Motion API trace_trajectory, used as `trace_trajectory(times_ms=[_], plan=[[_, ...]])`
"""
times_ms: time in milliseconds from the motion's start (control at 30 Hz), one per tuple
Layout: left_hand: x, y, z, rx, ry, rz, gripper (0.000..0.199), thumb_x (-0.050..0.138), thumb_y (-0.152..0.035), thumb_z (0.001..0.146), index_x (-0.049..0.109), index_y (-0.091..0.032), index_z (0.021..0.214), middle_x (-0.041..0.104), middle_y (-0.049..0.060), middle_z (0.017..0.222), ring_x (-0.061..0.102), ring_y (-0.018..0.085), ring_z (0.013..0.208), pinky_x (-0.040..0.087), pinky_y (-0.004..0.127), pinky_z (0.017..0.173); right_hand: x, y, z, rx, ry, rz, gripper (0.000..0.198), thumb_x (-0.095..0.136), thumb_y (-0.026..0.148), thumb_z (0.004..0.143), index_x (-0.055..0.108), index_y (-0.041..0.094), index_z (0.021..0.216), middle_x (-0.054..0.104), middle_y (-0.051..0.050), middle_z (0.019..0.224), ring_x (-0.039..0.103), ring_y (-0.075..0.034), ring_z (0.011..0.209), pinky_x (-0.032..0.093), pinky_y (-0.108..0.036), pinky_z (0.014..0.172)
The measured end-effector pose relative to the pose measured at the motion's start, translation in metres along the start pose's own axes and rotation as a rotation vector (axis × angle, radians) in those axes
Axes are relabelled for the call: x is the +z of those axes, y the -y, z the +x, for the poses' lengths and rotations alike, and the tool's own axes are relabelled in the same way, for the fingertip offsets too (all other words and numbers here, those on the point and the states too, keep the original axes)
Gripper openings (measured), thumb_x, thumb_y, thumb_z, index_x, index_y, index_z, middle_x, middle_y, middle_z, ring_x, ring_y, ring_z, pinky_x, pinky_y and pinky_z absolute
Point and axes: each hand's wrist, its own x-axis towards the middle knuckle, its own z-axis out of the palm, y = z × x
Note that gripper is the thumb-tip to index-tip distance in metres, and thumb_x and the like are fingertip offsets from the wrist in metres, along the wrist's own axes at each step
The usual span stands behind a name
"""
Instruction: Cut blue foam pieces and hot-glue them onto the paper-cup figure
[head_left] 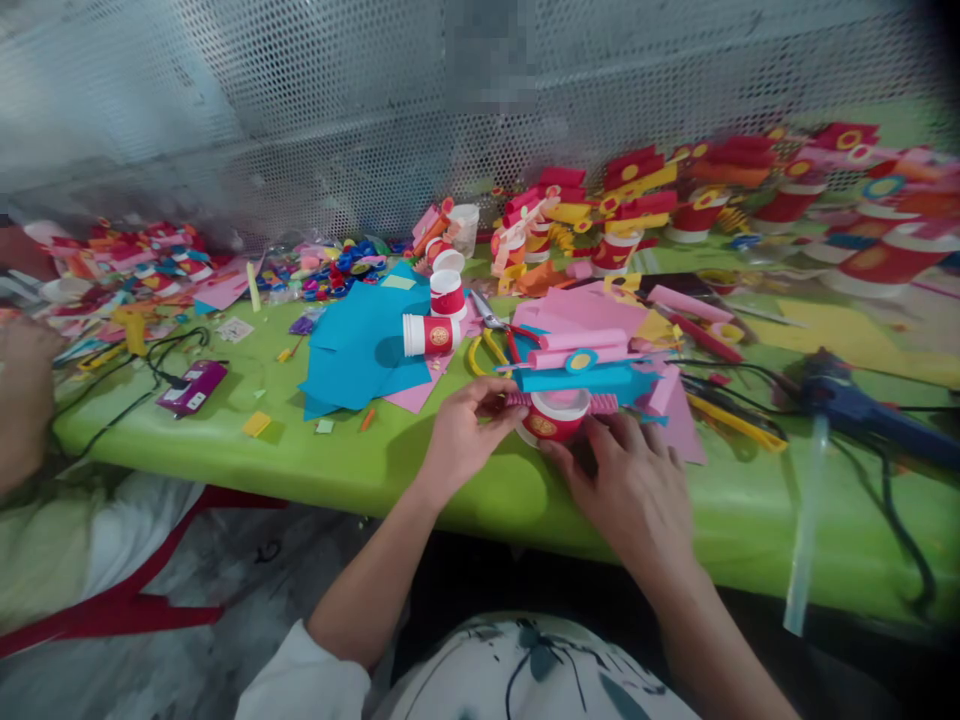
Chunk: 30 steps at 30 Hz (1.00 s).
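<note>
A small red-and-white paper cup (553, 426) sits near the table's front edge, a gold emblem on its side. Pink accordion-folded paper strips (604, 403) stick out from its left and right. My left hand (466, 428) is closed, thumb and fingers pinching the left strip against the cup. Fingers of my right hand (637, 490) press around the cup's right side and lower edge. Just behind the cup lie pink paper rolls (577, 342) with a blue-and-yellow ring (581, 361), on a blue sheet.
Blue paper sheets (360, 345) carry more paper cups (432, 336) to the left. Scissors (491, 345) lie behind. A glue gun (847, 390) with its stick overhanging the edge is at right. Finished-looking cup figures (615, 250) line the back. Another person's hand (26, 400) is at far left.
</note>
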Motion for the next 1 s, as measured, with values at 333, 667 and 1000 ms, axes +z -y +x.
trace_trajectory(times_ms=[333, 667, 1000], plan=[[0.0013, 0.0003, -0.0007, 0.089, -0.032, 0.152, 0.022, 0.079, -0.021, 0.085, 0.072, -0.019, 0.106, 0.075, 0.005, 0.099, 0.071, 0.016, 0.083, 0.060, 0.029, 0.080, -0.0003, 0.0003, 0.0006, -0.006, 0.004, 0.003, 0.050, 0.050, 0.060, 0.103, 0.072, 0.015, 0.104, 0.069, -0.014, 0.105, 0.059, -0.032, 0.095, 0.037, -0.040, 0.071], [0.0021, -0.0046, 0.0004, 0.073, -0.022, 0.162, 0.030, 0.080, -0.022, 0.086, 0.070, -0.019, 0.114, 0.077, 0.008, 0.109, 0.072, 0.018, 0.088, 0.061, 0.032, 0.083, -0.0021, 0.0011, 0.0005, -0.007, 0.028, -0.010, 0.046, 0.052, 0.057, 0.102, 0.073, 0.016, 0.103, 0.069, -0.014, 0.106, 0.058, -0.033, 0.096, 0.038, -0.041, 0.072], [0.0015, -0.0070, -0.0054, 0.012, -0.019, 0.091, 0.027, 0.079, -0.019, 0.082, 0.070, -0.019, 0.107, 0.075, 0.006, 0.097, 0.072, 0.017, 0.085, 0.060, 0.029, 0.077, -0.0016, -0.0005, 0.0005, -0.002, 0.002, 0.010, 0.052, 0.048, 0.062, 0.103, 0.072, 0.016, 0.104, 0.071, -0.015, 0.111, 0.060, -0.033, 0.098, 0.039, -0.040, 0.073]])
